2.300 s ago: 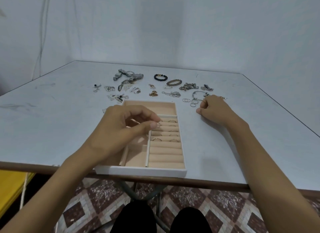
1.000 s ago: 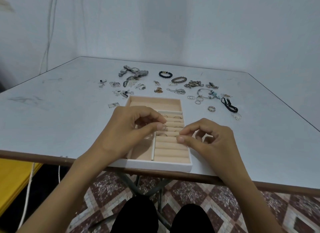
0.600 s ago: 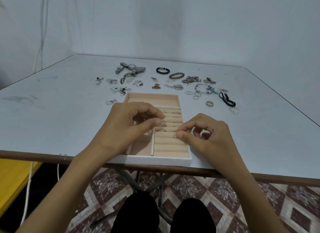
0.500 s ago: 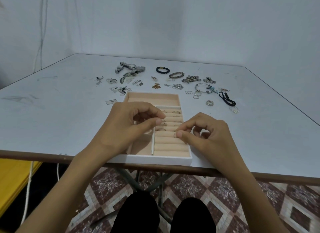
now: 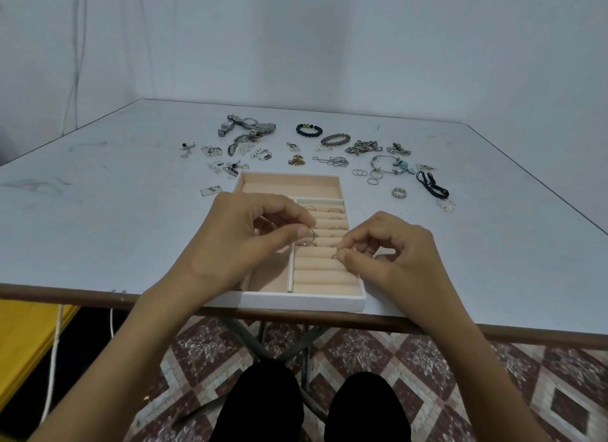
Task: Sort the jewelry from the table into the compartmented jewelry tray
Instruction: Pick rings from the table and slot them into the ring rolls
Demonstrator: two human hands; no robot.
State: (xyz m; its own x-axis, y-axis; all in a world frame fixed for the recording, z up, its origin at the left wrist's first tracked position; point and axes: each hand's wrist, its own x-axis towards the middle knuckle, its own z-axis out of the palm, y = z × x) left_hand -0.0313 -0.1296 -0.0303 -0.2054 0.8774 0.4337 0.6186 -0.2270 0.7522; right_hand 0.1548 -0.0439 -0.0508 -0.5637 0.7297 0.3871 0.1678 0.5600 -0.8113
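A white jewelry tray (image 5: 302,301) with a peach lining sits at the table's near edge. Its right side is a stack of ring rolls with several rings tucked in. My left hand (image 5: 240,240) hovers over the tray's left compartments and pinches a thin ring (image 5: 312,235) between thumb and forefinger. My right hand (image 5: 391,254) is over the ring rolls, thumb and forefinger pinched at a slot; a small ring seems to be between them, mostly hidden. Loose jewelry lies beyond the tray: watches (image 5: 246,129), a black bead bracelet (image 5: 308,130), chains (image 5: 363,147) and loose rings (image 5: 399,192).
A black cord (image 5: 431,186) lies right of the tray. Small earrings and charms (image 5: 227,166) are scattered at the back left. A white wall stands behind the table. Below the near table edge are my knees and a patterned tile floor.
My right hand came back from the loose rings at the right and now pinches at the ring rolls. My left hand has stayed over the tray with its ring.
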